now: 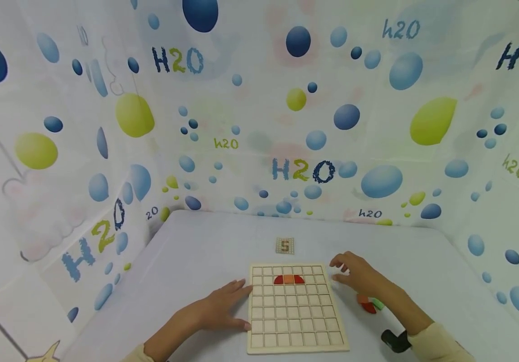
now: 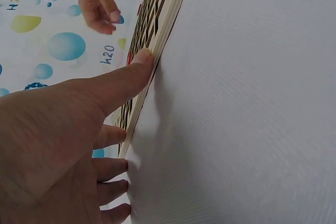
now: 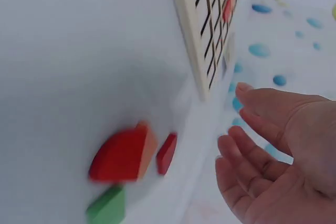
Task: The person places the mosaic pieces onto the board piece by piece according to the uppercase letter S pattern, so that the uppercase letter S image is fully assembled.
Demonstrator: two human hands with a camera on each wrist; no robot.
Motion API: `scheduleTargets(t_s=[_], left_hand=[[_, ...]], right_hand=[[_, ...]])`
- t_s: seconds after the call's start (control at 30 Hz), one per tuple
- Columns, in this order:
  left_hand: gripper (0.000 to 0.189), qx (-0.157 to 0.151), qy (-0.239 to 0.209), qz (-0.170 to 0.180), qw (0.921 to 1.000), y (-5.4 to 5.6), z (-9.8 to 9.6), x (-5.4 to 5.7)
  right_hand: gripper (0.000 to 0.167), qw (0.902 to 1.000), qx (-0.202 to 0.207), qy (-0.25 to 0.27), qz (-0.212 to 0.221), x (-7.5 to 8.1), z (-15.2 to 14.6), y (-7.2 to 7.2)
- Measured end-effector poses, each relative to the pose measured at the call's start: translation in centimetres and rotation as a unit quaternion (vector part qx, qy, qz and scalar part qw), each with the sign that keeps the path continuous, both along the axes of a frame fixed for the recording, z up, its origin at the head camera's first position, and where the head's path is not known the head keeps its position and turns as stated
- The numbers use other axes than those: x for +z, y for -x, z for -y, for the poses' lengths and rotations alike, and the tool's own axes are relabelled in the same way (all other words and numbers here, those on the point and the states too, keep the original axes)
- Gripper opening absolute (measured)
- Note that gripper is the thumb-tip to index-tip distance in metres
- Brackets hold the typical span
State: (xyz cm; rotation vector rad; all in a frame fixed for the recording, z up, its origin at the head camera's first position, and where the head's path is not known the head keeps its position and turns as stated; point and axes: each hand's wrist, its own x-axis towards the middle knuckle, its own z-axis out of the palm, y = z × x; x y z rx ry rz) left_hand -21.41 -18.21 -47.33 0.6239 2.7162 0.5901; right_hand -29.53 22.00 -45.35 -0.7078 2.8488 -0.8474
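A wooden grid board lies flat on the white table. In one of its upper rows sit an orange piece and two red rounded pieces, one on each side of it. My left hand touches the board's left edge with its thumb and fingertips, the fingers spread. Past the board's upper right corner, my right hand hovers with bent, loose fingers and nothing between them. Below it, loose red, orange and green pieces lie on the table, partly blurred in the right wrist view.
A small square card with an S- or 5-like pattern lies behind the board. A dark object shows beside the right wrist. Walls of printed cloth with blue and green drops enclose the table.
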Motion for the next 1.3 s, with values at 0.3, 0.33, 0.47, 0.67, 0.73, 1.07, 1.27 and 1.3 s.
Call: scheduleTargets(t_s=[0.3, 0.33, 0.47, 0.67, 0.73, 1.07, 1.27, 1.3], left_hand=[[0.095, -0.001, -0.001, 0.004, 1.0, -0.2, 0.3, -0.2], [0.095, -0.002, -0.006, 0.006, 1.0, -0.1, 0.2, -0.3], [0.095, -0.001, -0.013, 0.013, 0.9998, 0.0, -0.1, -0.6], [0.096, 0.002, 0.007, 0.004, 1.0, 0.0, -0.2, -0.7], [0.096, 0.001, 0.012, 0.0, 0.9999, 0.0, -0.2, -0.6], [0.096, -0.002, 0.012, -0.001, 0.9999, 0.0, -0.2, -0.5], [0.096, -0.004, 0.012, -0.003, 0.9999, 0.1, -0.1, -0.4], [0.096, -0.004, 0.013, -0.004, 0.9999, 0.2, -0.1, -0.4]], right_hand=[[0.027, 0.9936, -0.083, -0.046, 0.062, -0.3, -3.8, -0.4], [0.027, 0.993, -0.084, -0.05, 0.067, -0.3, -4.3, -0.4], [0.023, 0.9888, -0.082, -0.065, 0.106, 0.5, -6.2, -1.1], [0.033, 0.9747, -0.072, -0.139, 0.16, 1.0, -7.5, -2.8], [0.035, 0.9727, -0.07, -0.156, 0.157, 0.9, -7.6, -3.0], [0.024, 0.9804, -0.07, -0.164, 0.084, -0.5, -8.1, -2.6], [0.024, 0.9863, -0.094, -0.133, 0.023, -1.4, -7.6, -1.9], [0.024, 0.9879, -0.1, -0.116, 0.026, -1.5, -7.6, -1.8]])
